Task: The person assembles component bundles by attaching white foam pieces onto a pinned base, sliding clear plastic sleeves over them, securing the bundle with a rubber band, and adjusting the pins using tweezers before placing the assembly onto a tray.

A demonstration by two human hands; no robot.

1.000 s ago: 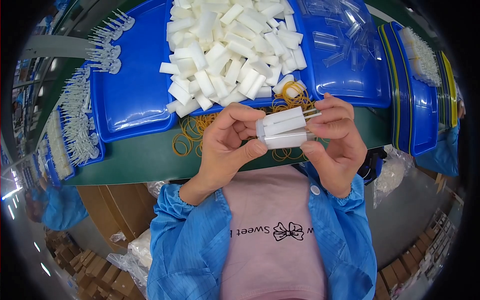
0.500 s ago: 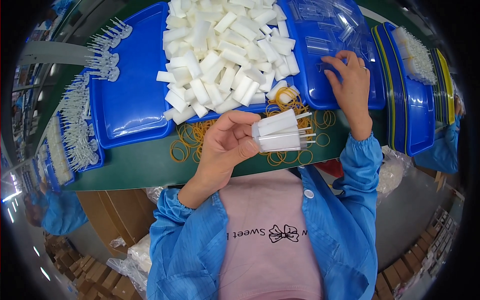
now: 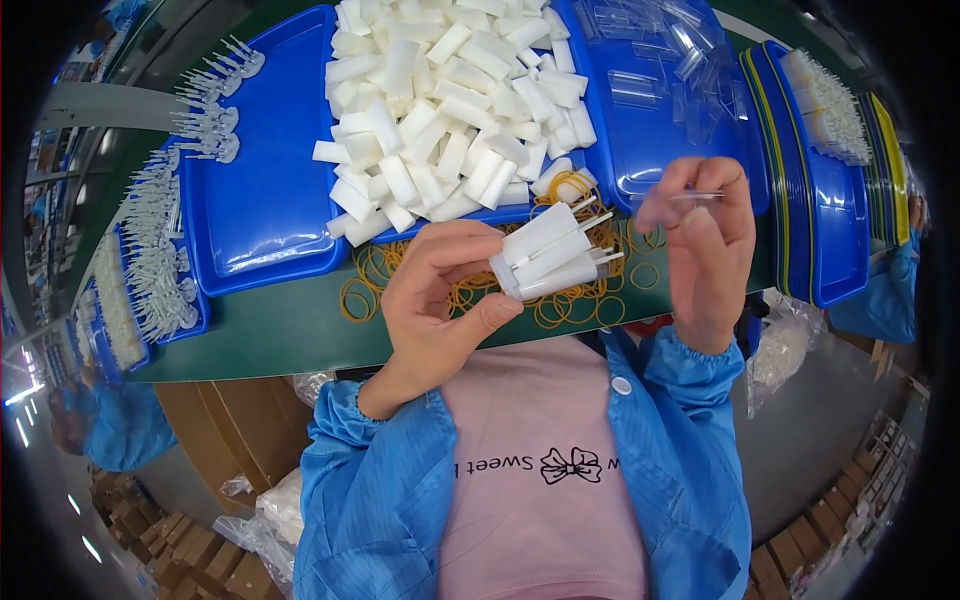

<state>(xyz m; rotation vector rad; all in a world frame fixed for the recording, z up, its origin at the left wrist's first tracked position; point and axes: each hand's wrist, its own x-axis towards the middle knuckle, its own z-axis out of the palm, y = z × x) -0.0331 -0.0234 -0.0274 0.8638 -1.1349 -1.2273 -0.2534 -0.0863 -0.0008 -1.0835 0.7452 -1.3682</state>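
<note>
Between its thumb and fingers, my left hand [image 3: 445, 295] grips the base of a white assembly [image 3: 550, 250] made of white blocks and clear pieces around thin white rods. The rods point to the right. My right hand [image 3: 710, 235], closed in a pinch, holds a thin clear plastic piece [image 3: 700, 194] just right of the assembly, apart from it. Under the assembly, many yellow rubber bands [image 3: 590, 300] lie loose on the green table [image 3: 270, 340]. Ahead of my right hand is a blue tray [image 3: 625, 150] with more clear plastic pieces [image 3: 635, 88].
White foam-like blocks [image 3: 440, 120] are heaped in the middle blue tray. Another blue tray [image 3: 260, 220] stands at left, beside clusters of white rodded parts [image 3: 155, 240]. Stacked trays [image 3: 835, 230] are at right, holding white rods [image 3: 825, 105]. Cardboard [image 3: 235, 430] lies below the table edge.
My right hand has come back from the clear-piece tray toward me, now with a clear piece in its fingers. My left hand has tilted and turned the assembly slightly.
</note>
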